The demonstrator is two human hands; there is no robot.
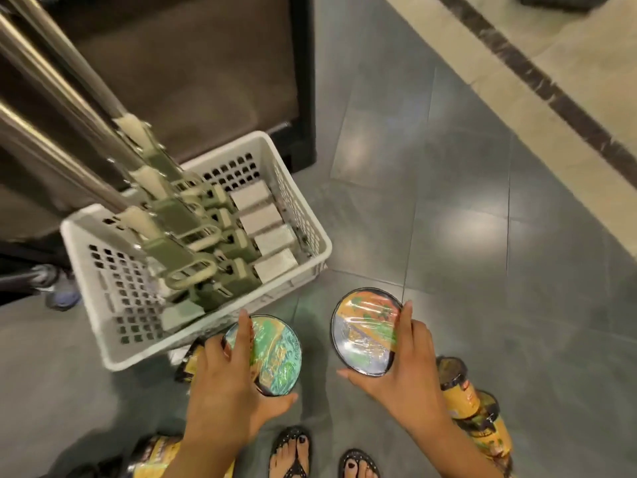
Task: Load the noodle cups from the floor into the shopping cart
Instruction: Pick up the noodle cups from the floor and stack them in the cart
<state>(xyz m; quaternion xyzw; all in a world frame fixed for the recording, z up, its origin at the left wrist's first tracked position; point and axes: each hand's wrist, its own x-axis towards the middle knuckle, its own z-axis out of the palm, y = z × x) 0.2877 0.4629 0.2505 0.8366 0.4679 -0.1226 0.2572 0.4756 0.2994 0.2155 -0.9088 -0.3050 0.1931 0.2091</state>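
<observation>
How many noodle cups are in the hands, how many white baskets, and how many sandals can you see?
Noodle cups in hand: 2
White basket: 1
Sandals: 2
Total: 5

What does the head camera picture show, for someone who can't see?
The left hand grips a round green-lidded noodle cup and the right hand an orange-lidded noodle cup, beside a white perforated plastic basket. More yellow noodle cups lie on the grey tiled floor.
</observation>
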